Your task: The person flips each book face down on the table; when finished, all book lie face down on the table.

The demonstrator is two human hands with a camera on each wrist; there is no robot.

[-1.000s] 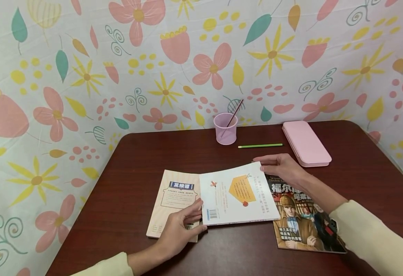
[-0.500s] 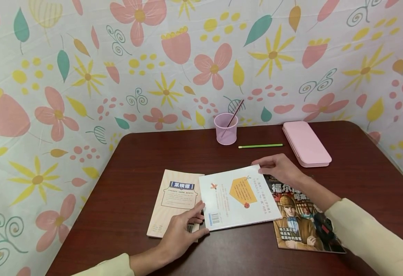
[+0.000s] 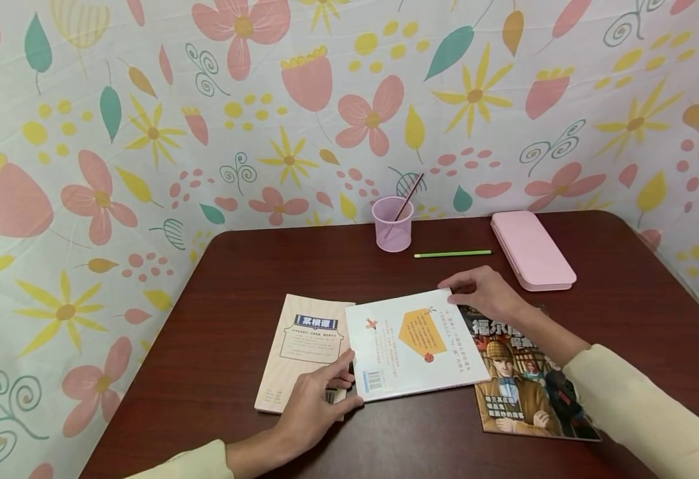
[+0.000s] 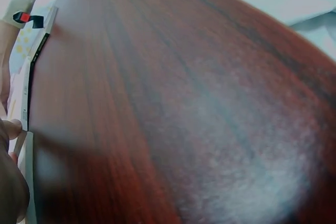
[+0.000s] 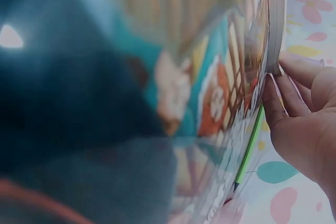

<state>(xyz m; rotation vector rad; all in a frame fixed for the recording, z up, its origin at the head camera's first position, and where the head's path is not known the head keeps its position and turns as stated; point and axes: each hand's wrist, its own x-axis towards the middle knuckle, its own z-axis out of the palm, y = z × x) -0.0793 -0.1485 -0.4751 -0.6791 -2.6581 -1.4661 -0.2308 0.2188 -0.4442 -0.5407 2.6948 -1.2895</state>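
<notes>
A thin white book (image 3: 379, 346) with an orange panel and a barcode lies back cover up in front of me. My left hand (image 3: 313, 406) holds its lower left corner, thumb at the near edge and fingers along the left side. At the far right corner, my right hand (image 3: 484, 293) pinches the book between thumb and fingers; the right wrist view shows those fingertips at the page edges (image 5: 275, 24). The white book overlaps a beige book (image 3: 301, 349) on the left, partly hidden by my left hand. On the right it overlaps a glossy detective comic (image 3: 511, 389).
Toward the back of the dark wooden table (image 3: 253, 266) stands a lilac pen cup (image 3: 393, 229) with one pencil in it. A green pencil (image 3: 453, 253) lies beside it. A pink pencil case (image 3: 532, 251) is at the back right, before a flowered cloth (image 3: 325, 153).
The white book has come slightly toward me and settled flatter, uncovering a little more of the beige book. My right hand has moved slightly left with its corner. Both hands stay on it.
</notes>
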